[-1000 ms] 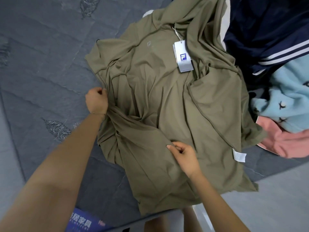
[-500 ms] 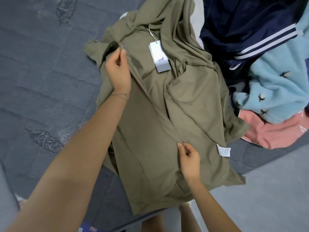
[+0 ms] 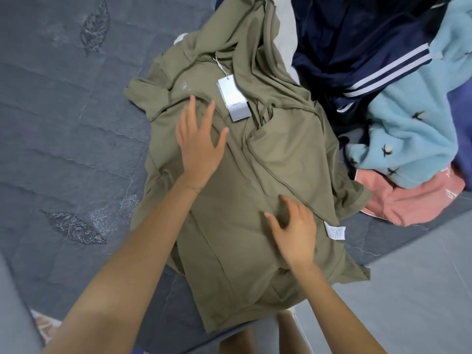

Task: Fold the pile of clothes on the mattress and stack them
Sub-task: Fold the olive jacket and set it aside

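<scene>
An olive-green shirt (image 3: pixel 288 159) lies spread on the dark grey mattress (image 3: pixel 63 129), its left side folded inward over the body. A grey hang tag (image 3: pixel 233 99) on a string lies near the collar, and a white care label (image 3: pixel 335 232) sticks out at the right hem. My left hand (image 3: pixel 198 146) lies flat with spread fingers on the folded-over part, just left of the tag. My right hand (image 3: pixel 293 231) rests with relaxed fingers on the lower middle of the shirt. Neither hand grips cloth.
A pile of clothes lies at the right: a navy garment with white stripes (image 3: pixel 362 44), a light blue fleece with small dark marks (image 3: pixel 413 129) and a pink garment (image 3: pixel 408 203). The mattress edge and pale grey floor (image 3: pixel 408 302) are at the lower right.
My left hand carried the shirt's left edge inward over the body, then let go and flattened on it. My right hand released its pinch and now lies on the cloth.
</scene>
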Demonstrator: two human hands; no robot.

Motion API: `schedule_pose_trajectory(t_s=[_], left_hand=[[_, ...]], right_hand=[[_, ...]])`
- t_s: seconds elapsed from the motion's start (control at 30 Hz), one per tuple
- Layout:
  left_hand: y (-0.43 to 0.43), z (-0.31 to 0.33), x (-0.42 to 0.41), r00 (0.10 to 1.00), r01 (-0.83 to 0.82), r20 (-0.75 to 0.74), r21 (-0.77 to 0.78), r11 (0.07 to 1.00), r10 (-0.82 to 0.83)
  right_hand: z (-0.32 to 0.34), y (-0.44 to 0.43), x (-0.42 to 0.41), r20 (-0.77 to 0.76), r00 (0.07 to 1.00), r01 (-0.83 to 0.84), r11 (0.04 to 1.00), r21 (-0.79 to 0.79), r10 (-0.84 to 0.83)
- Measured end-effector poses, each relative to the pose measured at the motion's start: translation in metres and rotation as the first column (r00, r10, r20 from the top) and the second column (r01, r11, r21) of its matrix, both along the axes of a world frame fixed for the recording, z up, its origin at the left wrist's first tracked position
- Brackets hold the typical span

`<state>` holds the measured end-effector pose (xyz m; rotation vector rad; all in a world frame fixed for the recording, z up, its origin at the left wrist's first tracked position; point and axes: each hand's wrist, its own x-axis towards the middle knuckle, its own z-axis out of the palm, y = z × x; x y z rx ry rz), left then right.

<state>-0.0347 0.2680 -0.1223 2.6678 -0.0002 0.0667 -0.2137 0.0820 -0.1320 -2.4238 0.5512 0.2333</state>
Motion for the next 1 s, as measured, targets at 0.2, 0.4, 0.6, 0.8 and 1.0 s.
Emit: schedule_pose_trajectory(t_s=[0.2,0.4,0.6,0.8,1.0], left_hand=[[-0.001,0.015,-0.04,0.96,0.277,-0.045,0.327,0.904,-0.278],[-0.013,0.037,-0.058,0.924,0.346,-0.031,0.486,0.802,-0.38],[-0.036,0.052,-0.049,0.947,0.271,0.022,0.476,0.837,-0.32],[-0.072,0.046,-0.025,0.955,0.222,0.074,0.471,0.854,-0.288],[-0.111,0.038,0.022,0.952,0.177,0.107,0.566,0.805,-0.285]], right_hand=[[0.032,-0.001,0.032,-0.204,0.956,-0.246,0.954,-0.172,0.21],[0.059,-0.027,0.034,-0.205,0.943,-0.304,0.93,-0.205,0.263],[0.07,-0.072,0.053,-0.119,0.958,-0.284,0.919,-0.274,0.26],[0.073,-0.127,0.1,-0.121,0.972,-0.226,0.949,-0.22,0.203],[0.065,-0.175,0.136,-0.094,0.982,-0.176,0.973,-0.152,0.163]])
